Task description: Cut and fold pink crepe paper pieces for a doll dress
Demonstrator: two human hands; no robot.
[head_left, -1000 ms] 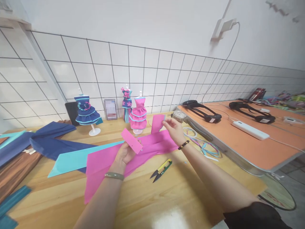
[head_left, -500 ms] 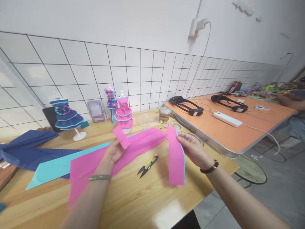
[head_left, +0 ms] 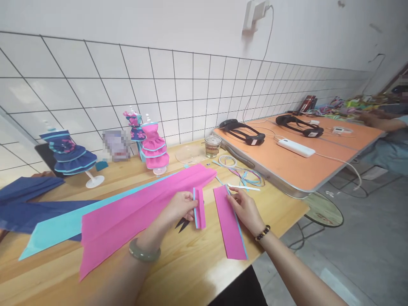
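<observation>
One long blue-edged pink fabric strip (head_left: 229,231) sits at one o'clock over the bench (head_left: 191,267); the right hand (head_left: 247,210) touches its far end, grip closure unclear. At twelve, the left hand's (head_left: 183,206) grip clamps a folded pink strip (head_left: 199,214) above thread snips (head_left: 184,226). Farther, at eleven, stands a pink-dressed mannequin (head_left: 155,148).
</observation>
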